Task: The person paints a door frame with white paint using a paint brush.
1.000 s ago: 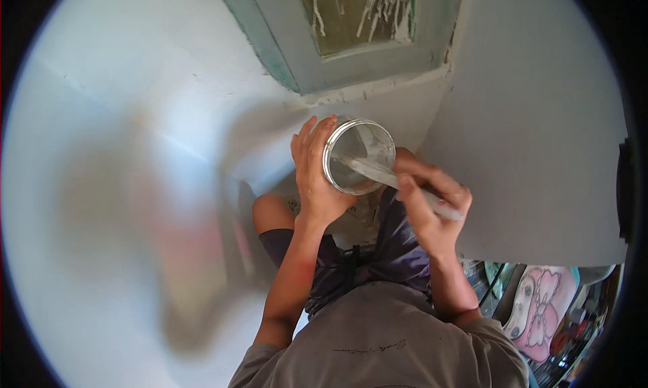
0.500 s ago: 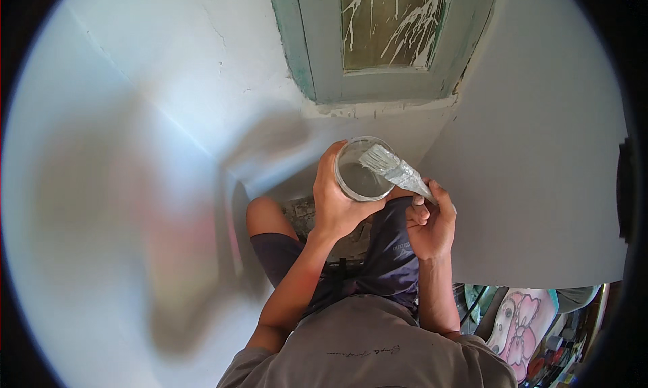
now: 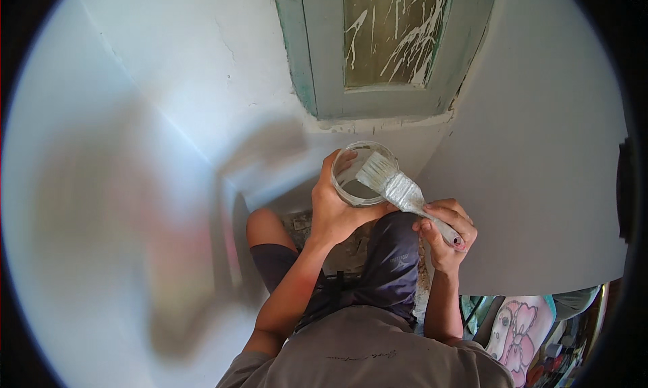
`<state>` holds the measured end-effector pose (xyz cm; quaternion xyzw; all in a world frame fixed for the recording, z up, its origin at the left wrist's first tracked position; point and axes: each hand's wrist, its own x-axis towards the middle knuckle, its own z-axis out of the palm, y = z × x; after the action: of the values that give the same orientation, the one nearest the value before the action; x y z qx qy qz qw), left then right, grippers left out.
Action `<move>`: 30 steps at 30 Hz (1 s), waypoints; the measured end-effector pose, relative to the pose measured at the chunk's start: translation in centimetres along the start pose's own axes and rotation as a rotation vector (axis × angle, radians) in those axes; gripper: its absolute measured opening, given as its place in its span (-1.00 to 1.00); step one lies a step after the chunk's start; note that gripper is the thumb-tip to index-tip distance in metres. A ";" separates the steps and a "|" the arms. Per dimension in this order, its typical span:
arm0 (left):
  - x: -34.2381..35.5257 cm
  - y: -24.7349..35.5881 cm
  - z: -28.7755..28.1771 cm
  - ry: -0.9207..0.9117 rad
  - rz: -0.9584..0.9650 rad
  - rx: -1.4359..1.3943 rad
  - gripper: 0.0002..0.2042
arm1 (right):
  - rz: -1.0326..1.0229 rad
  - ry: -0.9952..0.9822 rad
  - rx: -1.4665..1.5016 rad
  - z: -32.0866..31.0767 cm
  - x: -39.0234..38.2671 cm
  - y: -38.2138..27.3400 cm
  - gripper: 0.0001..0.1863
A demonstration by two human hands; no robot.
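My left hand (image 3: 332, 209) is wrapped round a clear plastic tub (image 3: 343, 193), its open mouth tilted toward me and some greyish paint in the bottom. In my right hand (image 3: 447, 234) is a flat paintbrush (image 3: 403, 191), gripped by its handle. Pale paint coats the brush's ferrule and handle. Its bristles point up and left, over the right part of the tub's mouth; whether they touch the rim I cannot tell.
Ahead is a grey-green window frame (image 3: 378, 104) whose pane (image 3: 378, 47) is splashed with white paint. White wall (image 3: 196, 64) rises on the left, grey wall (image 3: 540, 151) on the right. At lower right lie a pink patterned item (image 3: 516, 334) and assorted clutter (image 3: 563, 351).
My right hand has turned and shifted a little right and down, showing the brush's broad side and the handle end. The tub tilts more, and the window sits slightly lower in view.
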<state>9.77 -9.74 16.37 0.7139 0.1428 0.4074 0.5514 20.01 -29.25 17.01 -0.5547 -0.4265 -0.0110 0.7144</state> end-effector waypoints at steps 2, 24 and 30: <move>0.6 0.7 0.5 -0.011 0.001 -0.029 0.01 | -0.038 0.016 -0.019 -0.4 0.6 -0.2 -0.78; 16.0 10.7 7.7 -0.211 0.168 0.042 -0.06 | -0.305 0.355 -0.086 -6.2 18.0 -6.0 -0.86; 15.8 9.9 6.4 -0.206 0.149 0.053 0.00 | -0.580 0.501 -0.173 -6.5 30.2 -6.1 -0.80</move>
<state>21.95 -7.17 31.67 0.7749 0.0425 0.3678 0.5123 40.14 -22.97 40.41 -0.4496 -0.3751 -0.3834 0.7142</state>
